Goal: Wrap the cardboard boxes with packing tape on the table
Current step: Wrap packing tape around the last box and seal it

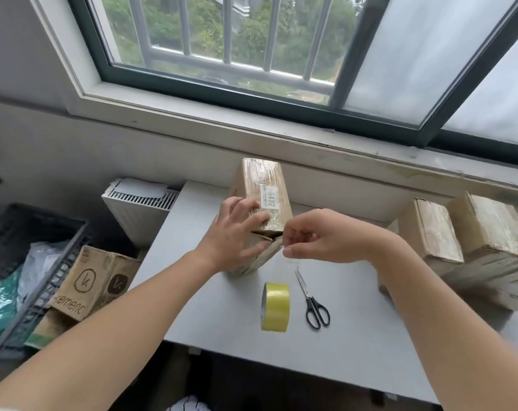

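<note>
Both forearms are reaching forward from the bottom corners of the view and meeting over a white table (222, 307) under a window. The left arm is stretching in at a diagonal, wrist straight, and the left hand (237, 229) is lying palm-down on a long brown cardboard box wrapped in glossy tape (259, 185). Its fingers are spreading wide and nearly straight across the box's upper face, just below a white label printed 6492 (270, 198), while the heel of the hand is covering the box's near left edge.

The right arm is coming in from the right with the wrist bending inward. The right hand (314, 235) is hovering just beside the box's near right corner, its fingers curling and the thumb and forefinger pinching together on what looks like a thin strip of clear tape (292, 262). The strip is faint and hard to trace. The two hands are sitting close together, with the corner of the box between them, where the end flaps are showing a dark gap.

The box is sitting at the far middle of the table. Nearer the person, a yellow roll of packing tape (276, 307) is standing on its edge, with black-handled scissors (311, 301) lying shut just beside it. Two more taped cardboard boxes (429, 232) are resting at the right edge.
</note>
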Demonstrator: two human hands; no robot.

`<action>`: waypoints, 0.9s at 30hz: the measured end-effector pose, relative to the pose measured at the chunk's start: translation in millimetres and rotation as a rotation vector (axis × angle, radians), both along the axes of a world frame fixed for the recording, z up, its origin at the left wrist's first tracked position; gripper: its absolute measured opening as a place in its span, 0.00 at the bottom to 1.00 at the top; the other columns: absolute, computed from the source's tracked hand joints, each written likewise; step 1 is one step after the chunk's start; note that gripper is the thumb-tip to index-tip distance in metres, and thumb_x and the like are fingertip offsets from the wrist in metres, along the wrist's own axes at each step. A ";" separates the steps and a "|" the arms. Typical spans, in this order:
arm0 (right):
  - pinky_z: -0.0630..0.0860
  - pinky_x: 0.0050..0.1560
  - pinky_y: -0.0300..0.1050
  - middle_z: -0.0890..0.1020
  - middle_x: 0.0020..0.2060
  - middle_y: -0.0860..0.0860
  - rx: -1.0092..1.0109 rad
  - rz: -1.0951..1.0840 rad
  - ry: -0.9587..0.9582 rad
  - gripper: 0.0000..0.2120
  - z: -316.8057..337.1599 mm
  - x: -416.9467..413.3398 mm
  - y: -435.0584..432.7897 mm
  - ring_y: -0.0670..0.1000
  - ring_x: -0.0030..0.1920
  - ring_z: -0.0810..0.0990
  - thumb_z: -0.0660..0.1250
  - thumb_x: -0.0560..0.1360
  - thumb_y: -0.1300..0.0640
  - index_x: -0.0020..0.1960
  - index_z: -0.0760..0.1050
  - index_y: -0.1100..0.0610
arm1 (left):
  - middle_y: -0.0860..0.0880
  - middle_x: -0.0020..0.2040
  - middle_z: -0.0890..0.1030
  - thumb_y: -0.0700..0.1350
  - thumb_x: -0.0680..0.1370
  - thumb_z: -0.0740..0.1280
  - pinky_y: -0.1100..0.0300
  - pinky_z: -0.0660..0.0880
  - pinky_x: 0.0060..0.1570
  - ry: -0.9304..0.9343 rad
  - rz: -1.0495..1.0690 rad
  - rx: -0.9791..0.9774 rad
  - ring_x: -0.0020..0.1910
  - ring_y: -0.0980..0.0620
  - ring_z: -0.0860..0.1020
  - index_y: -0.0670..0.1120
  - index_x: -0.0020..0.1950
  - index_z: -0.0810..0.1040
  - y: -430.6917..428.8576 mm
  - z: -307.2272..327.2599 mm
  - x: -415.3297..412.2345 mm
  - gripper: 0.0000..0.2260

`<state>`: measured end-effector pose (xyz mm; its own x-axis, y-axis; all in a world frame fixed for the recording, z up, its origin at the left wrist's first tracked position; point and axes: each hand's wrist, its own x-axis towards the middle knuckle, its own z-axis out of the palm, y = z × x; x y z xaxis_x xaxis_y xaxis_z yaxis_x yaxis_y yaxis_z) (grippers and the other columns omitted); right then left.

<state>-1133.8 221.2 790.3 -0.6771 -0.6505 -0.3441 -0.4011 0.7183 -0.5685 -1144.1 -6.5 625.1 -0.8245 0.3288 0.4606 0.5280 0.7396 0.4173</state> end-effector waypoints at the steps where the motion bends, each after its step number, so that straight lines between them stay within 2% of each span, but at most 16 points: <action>1: 0.79 0.47 0.50 0.81 0.38 0.44 -0.021 -0.004 0.010 0.05 -0.7 0.8 -2.3 0.45 0.40 0.79 0.72 0.78 0.47 0.45 0.79 0.45 | 0.51 0.69 0.68 0.63 0.74 0.66 0.36 0.73 0.62 0.001 0.013 -0.034 0.67 0.39 0.64 0.59 0.71 0.70 -4.2 3.9 -0.8 0.26; 3: 0.79 0.49 0.51 0.82 0.39 0.44 -0.051 0.000 0.026 0.05 -1.5 1.8 -7.5 0.46 0.41 0.80 0.72 0.77 0.47 0.45 0.79 0.45 | 0.51 0.66 0.66 0.65 0.73 0.65 0.29 0.66 0.67 -0.012 0.037 -0.115 0.65 0.42 0.63 0.61 0.73 0.68 -14.6 12.4 -6.2 0.29; 5: 0.79 0.50 0.52 0.82 0.39 0.43 -0.049 0.027 0.041 0.04 -0.1 2.9 -14.3 0.46 0.43 0.80 0.73 0.77 0.47 0.46 0.79 0.45 | 0.50 0.64 0.64 0.69 0.74 0.62 0.24 0.53 0.72 -0.059 0.029 -0.154 0.67 0.44 0.61 0.62 0.74 0.70 -25.6 20.5 -11.8 0.29; 7: 0.79 0.51 0.53 0.82 0.40 0.44 -0.038 0.054 0.060 0.04 4.9 2.4 -21.0 0.48 0.44 0.81 0.73 0.77 0.47 0.46 0.79 0.46 | 0.51 0.66 0.62 0.68 0.78 0.58 0.27 0.46 0.75 -0.117 -0.004 -0.123 0.71 0.46 0.57 0.61 0.70 0.76 -34.1 27.4 -18.5 0.25; 8: 0.79 0.51 0.53 0.82 0.40 0.45 -0.034 0.065 0.068 0.04 9.1 0.8 -24.0 0.48 0.44 0.81 0.73 0.77 0.48 0.46 0.79 0.46 | 0.51 0.68 0.63 0.66 0.80 0.57 0.29 0.47 0.76 -0.133 -0.017 -0.077 0.73 0.46 0.57 0.60 0.66 0.80 -35.9 30.2 -24.1 0.22; 10: 0.79 0.50 0.52 0.82 0.40 0.44 -0.025 0.073 0.090 0.03 19.0 -5.4 -29.9 0.47 0.44 0.81 0.73 0.77 0.48 0.46 0.80 0.45 | 0.49 0.70 0.68 0.60 0.80 0.60 0.33 0.57 0.74 -0.130 -0.026 0.071 0.73 0.45 0.61 0.52 0.53 0.85 -36.2 37.6 -41.1 0.18; 12: 0.79 0.50 0.51 0.82 0.39 0.43 -0.021 0.072 0.128 0.03 30.0 -14.2 -36.7 0.47 0.43 0.81 0.73 0.77 0.49 0.47 0.80 0.46 | 0.50 0.67 0.75 0.60 0.77 0.62 0.34 0.64 0.70 -0.177 -0.015 0.168 0.69 0.47 0.69 0.47 0.45 0.82 -39.3 42.9 -65.1 0.17; 14: 0.79 0.49 0.51 0.82 0.38 0.43 -0.020 0.059 0.159 0.03 39.9 -23.6 -43.3 0.46 0.42 0.80 0.73 0.77 0.49 0.47 0.80 0.47 | 0.51 0.69 0.75 0.65 0.72 0.65 0.35 0.65 0.70 -0.252 -0.017 0.140 0.70 0.48 0.70 0.50 0.52 0.81 -44.4 48.9 -86.9 0.21; 17: 0.79 0.48 0.52 0.82 0.38 0.45 -0.011 0.053 0.180 0.04 51.3 -36.2 -55.0 0.48 0.42 0.80 0.74 0.77 0.50 0.47 0.80 0.48 | 0.55 0.78 0.66 0.75 0.66 0.62 0.32 0.55 0.76 -0.391 -0.004 -0.009 0.80 0.48 0.57 0.58 0.68 0.76 -52.4 53.9 -101.4 0.36; 19: 0.78 0.48 0.54 0.81 0.38 0.46 0.001 0.056 0.194 0.04 55.7 -45.0 -63.1 0.50 0.42 0.80 0.74 0.77 0.49 0.47 0.80 0.48 | 0.58 0.77 0.65 0.77 0.67 0.57 0.30 0.52 0.76 -0.440 0.030 -0.097 0.80 0.51 0.53 0.61 0.72 0.72 -52.9 54.8 -102.4 0.38; 20: 0.78 0.48 0.54 0.81 0.38 0.47 0.011 0.052 0.197 0.04 56.7 -49.3 -66.9 0.51 0.42 0.80 0.74 0.77 0.49 0.47 0.80 0.48 | 0.58 0.75 0.67 0.75 0.69 0.56 0.31 0.55 0.75 -0.422 0.053 -0.096 0.79 0.51 0.55 0.61 0.71 0.73 -52.5 54.2 -102.7 0.35; 22: 0.78 0.48 0.54 0.81 0.39 0.48 0.041 0.040 0.198 0.04 55.8 -56.8 -74.1 0.51 0.42 0.79 0.74 0.77 0.49 0.47 0.80 0.48 | 0.58 0.70 0.72 0.68 0.76 0.59 0.37 0.63 0.71 -0.346 0.098 -0.064 0.74 0.50 0.59 0.60 0.68 0.76 -51.8 51.8 -104.0 0.24; 24: 0.78 0.48 0.54 0.81 0.39 0.48 0.085 0.032 0.187 0.04 52.6 -61.9 -81.5 0.51 0.42 0.79 0.73 0.77 0.50 0.47 0.80 0.49 | 0.59 0.67 0.74 0.59 0.82 0.61 0.42 0.62 0.70 -0.295 0.120 -0.043 0.71 0.50 0.62 0.60 0.65 0.78 -54.0 48.0 -106.4 0.13; 27: 0.78 0.48 0.52 0.81 0.39 0.48 0.109 0.010 0.176 0.03 48.2 -65.5 -90.6 0.51 0.42 0.79 0.74 0.77 0.50 0.47 0.80 0.48 | 0.60 0.64 0.75 0.54 0.84 0.61 0.46 0.58 0.67 -0.268 0.097 -0.034 0.69 0.49 0.63 0.60 0.62 0.81 -58.1 45.0 -109.3 0.11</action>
<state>-1199.3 130.6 838.5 -0.7267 -0.6229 -0.2896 -0.4946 0.7671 -0.4086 -1253.4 -64.6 670.0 -0.9437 0.2541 0.2118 0.3284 0.7969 0.5071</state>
